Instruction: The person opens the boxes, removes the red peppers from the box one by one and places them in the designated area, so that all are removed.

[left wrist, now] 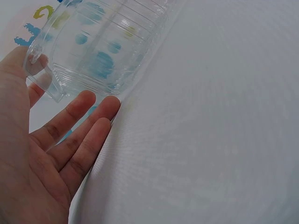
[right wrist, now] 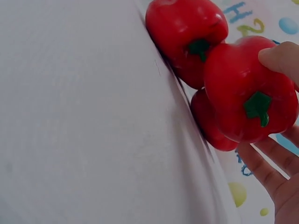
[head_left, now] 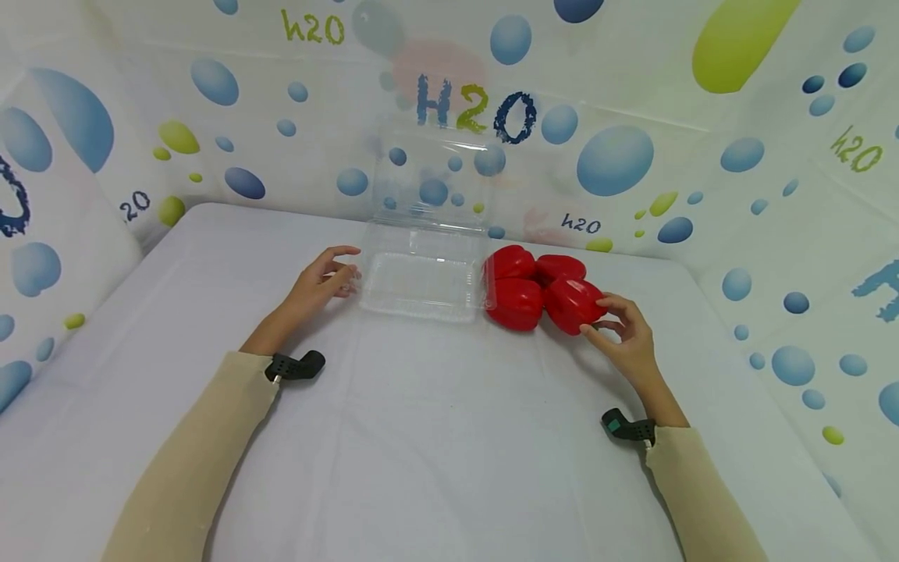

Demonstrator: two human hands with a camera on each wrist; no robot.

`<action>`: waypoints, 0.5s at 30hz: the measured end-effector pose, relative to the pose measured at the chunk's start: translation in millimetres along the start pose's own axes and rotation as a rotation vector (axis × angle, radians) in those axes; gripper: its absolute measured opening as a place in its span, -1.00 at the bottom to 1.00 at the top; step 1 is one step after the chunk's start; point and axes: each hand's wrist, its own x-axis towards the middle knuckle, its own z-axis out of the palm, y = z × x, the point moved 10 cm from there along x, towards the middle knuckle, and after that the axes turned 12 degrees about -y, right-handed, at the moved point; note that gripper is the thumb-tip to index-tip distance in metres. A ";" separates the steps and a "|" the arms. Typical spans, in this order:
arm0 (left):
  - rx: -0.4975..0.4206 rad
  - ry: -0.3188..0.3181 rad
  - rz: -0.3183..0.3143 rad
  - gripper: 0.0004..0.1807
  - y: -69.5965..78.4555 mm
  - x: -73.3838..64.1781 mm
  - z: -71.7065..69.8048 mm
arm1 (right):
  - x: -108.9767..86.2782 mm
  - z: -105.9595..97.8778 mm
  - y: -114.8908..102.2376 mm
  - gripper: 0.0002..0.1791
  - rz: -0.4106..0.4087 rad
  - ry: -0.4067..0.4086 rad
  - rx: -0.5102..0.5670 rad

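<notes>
A clear plastic clamshell container sits on the white table with its lid raised at the back. My left hand is at the container's left side. In the left wrist view, its thumb and index finger pinch the rim's corner, while the other fingers extend beneath. Several red bell peppers cluster right of the container. My right hand grips the front right bell pepper between thumb and fingers. The right wrist view shows this pepper's green stem facing the camera.
Close against the container's right side lie the front left pepper and the back left pepper. Another pepper lies behind the gripped one. A white cloth with blue and green spots hangs behind the table.
</notes>
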 end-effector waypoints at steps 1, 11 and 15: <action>0.002 -0.002 -0.004 -0.51 4.3 -1.5 0.5 | -0.2 -1.2 6.3 -0.44 0.007 0.001 0.007; -0.005 -0.009 0.002 -0.51 11.3 -4.6 0.9 | -2.8 -5.3 21.9 -0.43 0.031 -0.007 0.050; -0.004 -0.011 -0.001 -0.51 10.7 -5.4 0.9 | -3.4 -6.2 22.1 -0.43 0.022 -0.012 0.058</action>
